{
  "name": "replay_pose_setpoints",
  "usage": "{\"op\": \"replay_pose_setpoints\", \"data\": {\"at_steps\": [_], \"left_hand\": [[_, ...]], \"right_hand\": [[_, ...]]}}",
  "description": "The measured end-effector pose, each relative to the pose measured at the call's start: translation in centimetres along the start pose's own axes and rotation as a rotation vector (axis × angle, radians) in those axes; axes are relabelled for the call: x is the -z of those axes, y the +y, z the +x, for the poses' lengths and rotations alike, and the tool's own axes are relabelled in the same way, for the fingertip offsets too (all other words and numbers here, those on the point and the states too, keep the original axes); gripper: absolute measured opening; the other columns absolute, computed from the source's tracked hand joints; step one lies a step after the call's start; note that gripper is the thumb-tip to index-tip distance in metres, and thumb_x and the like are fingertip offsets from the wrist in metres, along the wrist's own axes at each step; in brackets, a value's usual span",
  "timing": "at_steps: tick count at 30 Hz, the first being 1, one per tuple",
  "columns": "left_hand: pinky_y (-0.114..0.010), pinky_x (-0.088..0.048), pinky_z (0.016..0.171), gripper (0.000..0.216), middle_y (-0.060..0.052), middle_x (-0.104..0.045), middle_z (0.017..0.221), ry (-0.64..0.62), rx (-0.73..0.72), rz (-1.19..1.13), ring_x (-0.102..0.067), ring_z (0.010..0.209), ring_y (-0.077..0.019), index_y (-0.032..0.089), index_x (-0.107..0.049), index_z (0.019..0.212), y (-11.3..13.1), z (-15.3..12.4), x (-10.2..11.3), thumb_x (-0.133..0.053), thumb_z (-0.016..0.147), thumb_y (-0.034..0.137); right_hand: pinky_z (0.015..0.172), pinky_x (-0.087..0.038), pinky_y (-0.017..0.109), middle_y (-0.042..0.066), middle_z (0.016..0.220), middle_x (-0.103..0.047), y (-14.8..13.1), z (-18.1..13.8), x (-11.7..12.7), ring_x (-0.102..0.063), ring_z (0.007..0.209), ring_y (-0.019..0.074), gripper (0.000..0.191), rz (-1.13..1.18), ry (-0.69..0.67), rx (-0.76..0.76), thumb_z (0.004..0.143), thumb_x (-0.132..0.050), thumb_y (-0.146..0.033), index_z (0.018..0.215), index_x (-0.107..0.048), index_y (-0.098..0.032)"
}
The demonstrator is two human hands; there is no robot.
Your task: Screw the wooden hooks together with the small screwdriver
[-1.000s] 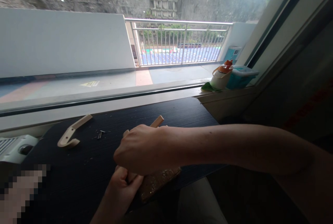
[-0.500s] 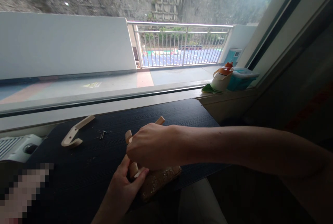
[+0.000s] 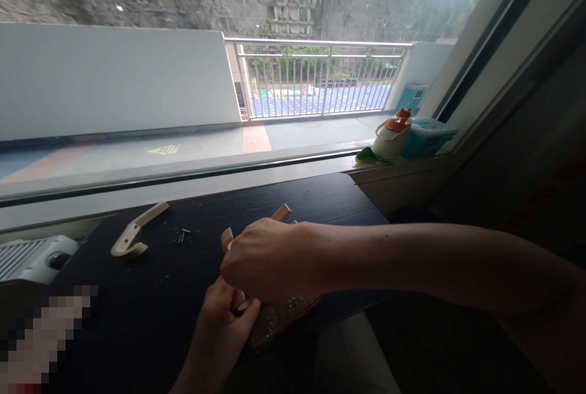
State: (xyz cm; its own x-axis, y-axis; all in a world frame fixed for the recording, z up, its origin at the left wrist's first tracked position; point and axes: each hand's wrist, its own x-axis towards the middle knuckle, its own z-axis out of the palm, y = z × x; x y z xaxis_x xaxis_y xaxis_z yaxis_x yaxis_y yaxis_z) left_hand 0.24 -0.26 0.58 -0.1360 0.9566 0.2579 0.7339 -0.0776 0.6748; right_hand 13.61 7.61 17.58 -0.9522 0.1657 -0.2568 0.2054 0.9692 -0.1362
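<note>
My right hand is closed, back of the hand up, over light wooden pieces; whatever its fingers grip is hidden underneath. A straight wooden end sticks out behind it, and a rounded wooden end shows at its left. Just below, my left hand pinches a pale wooden piece between thumb and fingers. Under both hands lies a brown, shiny-wrapped block near the table's front edge. Farther left, a bent wooden hook with small holes rests beside several screws.
The dark table stands against a window sill. On the sill, at right, are a white bottle with an orange top, a green cloth-like item and a teal box. A white appliance is at left; a pixelated area covers the lower left.
My right hand has turned slightly and shifted a little lower over the wood. My left hand keeps its hold. The whole view has drifted slightly.
</note>
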Motion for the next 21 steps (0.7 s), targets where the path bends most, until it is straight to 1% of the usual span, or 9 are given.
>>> {"op": "replay_pose_setpoints", "data": {"at_steps": [2,4,7,9,13,17,21], "left_hand": [[-0.023,-0.044,0.057,0.008,-0.001,-0.061,0.065,-0.022,-0.021,0.031,-0.059,0.061,-0.0145,0.019,-0.054,0.069,-0.3,0.0,-0.1,-0.059,0.069,0.026],[-0.024,-0.043,0.056,0.012,-0.001,-0.059,0.062,-0.037,-0.021,0.079,-0.058,0.059,-0.0148,0.019,-0.052,0.063,-0.4,0.2,0.0,-0.06,0.069,0.026],[-0.025,-0.042,0.056,0.016,-0.001,-0.059,0.06,-0.077,-0.015,0.133,-0.057,0.057,-0.0153,0.019,-0.051,0.059,0.0,0.5,0.4,-0.061,0.069,0.027],[-0.026,-0.042,0.058,0.015,-0.001,-0.059,0.059,-0.102,-0.022,0.159,-0.058,0.057,-0.0155,0.019,-0.052,0.059,0.6,0.8,0.7,-0.061,0.069,0.027],[-0.028,-0.042,0.064,0.007,-0.002,-0.063,0.065,-0.101,-0.081,0.251,-0.061,0.067,-0.019,0.019,-0.057,0.062,1.8,1.1,1.0,-0.06,0.068,0.022],[-0.029,-0.041,0.065,0.018,-0.001,-0.06,0.06,-0.106,-0.126,0.396,-0.061,0.067,-0.0193,0.02,-0.053,0.053,2.4,1.3,1.2,-0.06,0.069,0.018],[-0.026,-0.04,0.061,0.017,0.0,-0.06,0.062,-0.118,-0.161,0.4,-0.06,0.064,-0.017,0.02,-0.055,0.054,2.4,1.2,1.2,-0.059,0.07,0.018]], "right_hand": [[0.052,-0.038,0.028,0.009,0.079,-0.065,-0.1,0.0,0.1,-0.06,0.075,0.0184,0.011,0.0,-0.004,-0.002,0.079,-0.055,-0.012,0.073,-0.064,-0.01],[0.053,-0.038,0.028,0.01,0.081,-0.065,-0.2,-0.1,0.3,-0.061,0.077,0.0192,0.011,-0.005,-0.019,-0.015,0.078,-0.055,-0.011,0.074,-0.065,-0.01],[0.054,-0.039,0.03,0.01,0.085,-0.066,-0.6,-0.3,0.7,-0.062,0.078,0.0202,0.013,-0.013,-0.06,-0.045,0.078,-0.053,-0.008,0.077,-0.066,-0.01],[0.054,-0.04,0.03,0.009,0.086,-0.067,-0.8,-0.4,1.0,-0.062,0.078,0.0203,0.016,-0.009,-0.083,-0.055,0.079,-0.051,-0.007,0.08,-0.067,-0.01],[0.056,-0.041,0.031,0.01,0.094,-0.067,-1.2,-0.6,1.1,-0.062,0.083,0.0212,0.02,-0.04,-0.119,-0.101,0.078,-0.051,-0.006,0.087,-0.068,-0.01],[0.056,-0.04,0.031,0.009,0.093,-0.067,-1.1,-0.4,0.9,-0.062,0.085,0.0217,0.021,-0.046,-0.101,-0.083,0.079,-0.05,-0.006,0.089,-0.068,-0.009],[0.051,-0.039,0.029,0.007,0.09,-0.068,-0.4,0.0,0.7,-0.062,0.08,0.0211,0.022,-0.005,-0.092,-0.108,0.074,-0.052,-0.007,0.088,-0.068,-0.011]]}}
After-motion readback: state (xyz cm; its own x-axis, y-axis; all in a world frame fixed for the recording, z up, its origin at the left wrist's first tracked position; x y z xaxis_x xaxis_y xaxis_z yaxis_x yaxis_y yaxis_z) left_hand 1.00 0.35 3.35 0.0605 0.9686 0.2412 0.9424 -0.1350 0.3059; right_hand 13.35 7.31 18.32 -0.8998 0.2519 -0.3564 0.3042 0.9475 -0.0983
